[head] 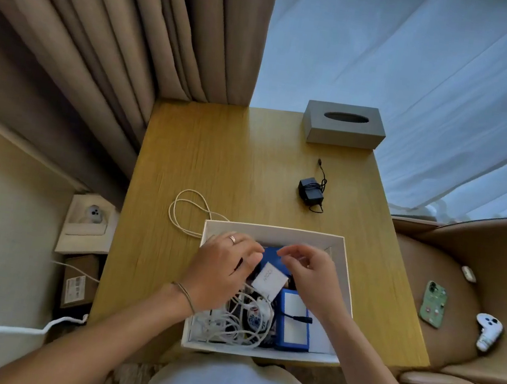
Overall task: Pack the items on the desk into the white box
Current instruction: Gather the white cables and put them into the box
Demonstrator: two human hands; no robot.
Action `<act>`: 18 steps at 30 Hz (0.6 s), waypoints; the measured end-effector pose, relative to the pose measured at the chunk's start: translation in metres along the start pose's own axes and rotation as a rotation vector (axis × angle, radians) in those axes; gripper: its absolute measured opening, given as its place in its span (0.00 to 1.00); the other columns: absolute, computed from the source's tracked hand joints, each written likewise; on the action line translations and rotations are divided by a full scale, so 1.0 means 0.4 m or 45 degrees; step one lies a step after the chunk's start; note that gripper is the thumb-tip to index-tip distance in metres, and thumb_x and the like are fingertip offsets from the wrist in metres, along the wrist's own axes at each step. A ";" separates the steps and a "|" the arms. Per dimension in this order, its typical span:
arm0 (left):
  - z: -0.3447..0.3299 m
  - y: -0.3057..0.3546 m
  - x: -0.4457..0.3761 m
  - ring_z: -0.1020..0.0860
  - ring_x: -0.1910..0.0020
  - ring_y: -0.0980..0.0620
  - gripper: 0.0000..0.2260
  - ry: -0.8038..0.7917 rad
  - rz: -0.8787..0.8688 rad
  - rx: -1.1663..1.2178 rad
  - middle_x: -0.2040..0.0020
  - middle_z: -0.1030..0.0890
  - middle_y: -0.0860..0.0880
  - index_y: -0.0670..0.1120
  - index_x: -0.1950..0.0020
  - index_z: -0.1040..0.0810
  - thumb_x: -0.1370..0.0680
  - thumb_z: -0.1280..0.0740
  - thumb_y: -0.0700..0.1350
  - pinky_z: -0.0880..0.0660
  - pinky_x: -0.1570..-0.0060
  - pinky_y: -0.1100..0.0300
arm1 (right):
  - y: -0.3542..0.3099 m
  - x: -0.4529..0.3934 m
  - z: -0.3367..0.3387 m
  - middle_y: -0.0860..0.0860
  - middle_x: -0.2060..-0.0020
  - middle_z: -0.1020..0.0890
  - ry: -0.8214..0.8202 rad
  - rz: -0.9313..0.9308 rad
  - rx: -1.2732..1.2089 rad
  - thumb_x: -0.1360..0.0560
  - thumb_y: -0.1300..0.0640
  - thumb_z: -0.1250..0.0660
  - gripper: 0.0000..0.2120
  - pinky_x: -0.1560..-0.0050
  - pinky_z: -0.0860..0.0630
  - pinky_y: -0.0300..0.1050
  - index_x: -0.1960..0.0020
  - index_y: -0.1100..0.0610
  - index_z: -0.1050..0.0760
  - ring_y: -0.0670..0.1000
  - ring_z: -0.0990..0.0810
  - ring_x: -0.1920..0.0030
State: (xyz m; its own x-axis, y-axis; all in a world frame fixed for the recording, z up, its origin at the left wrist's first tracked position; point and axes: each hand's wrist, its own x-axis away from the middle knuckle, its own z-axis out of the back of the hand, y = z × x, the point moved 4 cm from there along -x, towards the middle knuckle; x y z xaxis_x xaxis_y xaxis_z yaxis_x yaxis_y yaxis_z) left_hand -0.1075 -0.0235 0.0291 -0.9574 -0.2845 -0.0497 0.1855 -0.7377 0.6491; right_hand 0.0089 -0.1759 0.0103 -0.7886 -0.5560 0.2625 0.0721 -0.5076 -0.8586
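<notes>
The white box [275, 234] stands at the near edge of the wooden desk [218, 155]. Inside lie tangled white cables [236, 323], a blue case with a white top [293, 322] and a small white packet [269, 281]. Both my hands hover over the box. My left hand [220, 270] reaches down beside the white packet, fingers curled; whether it grips anything is hidden. My right hand [306, 271] is above the blue items, fingers loosely apart and holding nothing. A black power adapter [310, 192] with its cord lies on the desk behind the box. A cream cord [187, 212] loops at the box's left corner.
A grey tissue box [343, 124] sits at the desk's far edge. To the right, a chair [474, 282] holds a green phone [433, 304] and a white controller [488, 332]. Cardboard boxes [80, 279] are stacked on the floor at left, below the curtains.
</notes>
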 end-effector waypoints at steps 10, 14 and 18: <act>0.141 -0.132 -0.143 0.23 0.46 0.58 0.18 0.110 0.156 -0.057 0.41 0.19 0.54 0.51 0.40 0.19 0.21 0.41 0.35 0.23 0.49 0.61 | -0.136 -0.145 -0.011 0.42 0.60 0.16 -0.060 0.150 0.047 0.20 0.60 0.33 0.11 0.64 0.27 0.27 0.55 0.46 0.17 0.37 0.22 0.64; 0.150 -0.216 -0.190 0.25 0.39 0.54 0.24 -0.095 0.279 -0.193 0.38 0.21 0.53 0.53 0.36 0.22 0.25 0.42 0.31 0.23 0.47 0.58 | -0.164 -0.215 -0.030 0.41 0.56 0.16 -0.115 0.143 0.093 0.20 0.60 0.34 0.10 0.62 0.27 0.29 0.52 0.48 0.17 0.36 0.20 0.60; 0.128 -0.291 -0.220 0.24 0.44 0.55 0.21 -0.236 0.353 -0.313 0.41 0.21 0.54 0.55 0.38 0.23 0.23 0.41 0.34 0.22 0.48 0.55 | -0.170 -0.280 -0.060 0.41 0.55 0.16 -0.170 0.139 0.147 0.20 0.59 0.34 0.10 0.58 0.21 0.38 0.52 0.46 0.18 0.46 0.17 0.57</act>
State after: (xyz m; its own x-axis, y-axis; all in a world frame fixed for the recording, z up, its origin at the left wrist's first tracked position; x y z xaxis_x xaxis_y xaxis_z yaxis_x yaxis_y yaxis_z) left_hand -0.0561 0.1189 -0.0032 -0.8831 -0.3947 0.2537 0.4680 -0.7793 0.4167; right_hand 0.0777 -0.0632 0.0286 -0.6847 -0.6905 0.2334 0.2281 -0.5071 -0.8311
